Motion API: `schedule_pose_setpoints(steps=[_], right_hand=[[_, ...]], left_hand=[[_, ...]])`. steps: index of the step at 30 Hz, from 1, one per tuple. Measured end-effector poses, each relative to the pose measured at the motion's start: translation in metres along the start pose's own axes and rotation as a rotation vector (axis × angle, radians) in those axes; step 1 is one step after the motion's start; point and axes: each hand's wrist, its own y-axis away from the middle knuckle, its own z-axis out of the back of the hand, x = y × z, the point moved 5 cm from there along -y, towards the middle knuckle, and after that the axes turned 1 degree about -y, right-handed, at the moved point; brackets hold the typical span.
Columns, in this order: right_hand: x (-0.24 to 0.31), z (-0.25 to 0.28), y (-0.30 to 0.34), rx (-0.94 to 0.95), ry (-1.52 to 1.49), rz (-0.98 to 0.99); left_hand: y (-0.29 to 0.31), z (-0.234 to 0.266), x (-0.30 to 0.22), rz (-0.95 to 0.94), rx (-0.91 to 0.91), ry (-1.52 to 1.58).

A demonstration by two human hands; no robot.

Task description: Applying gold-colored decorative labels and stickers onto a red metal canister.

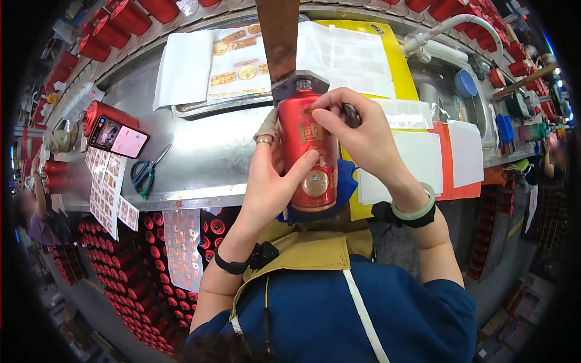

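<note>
A red bottle (295, 133) with gold markings and a round gold emblem lies in front of me, its neck away from me against a dark metal holder (314, 77). Wrapped around the bottle's left side is my left hand (272, 166), its thumb on the red surface. My right hand (357, 121) pinches at the bottle's upper right, with fingertips on a small gold-brown piece at the surface. A dark-handled tool (350, 115) shows between the right hand's fingers, partly hidden. Blue cloth (346, 181) lies under the bottle's base.
Left on the metal bench (200, 142) are scissors (145, 175), a lit phone (118, 137) leaning on a red bottle, and sticker sheets (109, 187). Gold label sheets (239, 60) lie behind. White papers (399, 163) and a curved tap (466, 21) are at right. Red bottles (127, 284) stand below left.
</note>
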Motion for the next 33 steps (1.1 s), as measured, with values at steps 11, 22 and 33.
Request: schedule_pose_setpoints(steps=[11, 22, 33], right_hand=[[0.0006, -0.0034, -0.0053, -0.081, -0.081, -0.025], [0.0015, -0.0042, -0.0047, -0.068, -0.096, -0.03], [0.0008, -0.0035, -0.0057, -0.071, -0.092, -0.022]], left_hand=[[-0.0037, -0.0021, -0.0011, 0.04, -0.001, -0.087], [-0.0026, -0.0027, -0.0004, 0.058, -0.048, -0.066], [-0.0031, -0.0028, 0.0004, 0.071, -0.052, -0.061]])
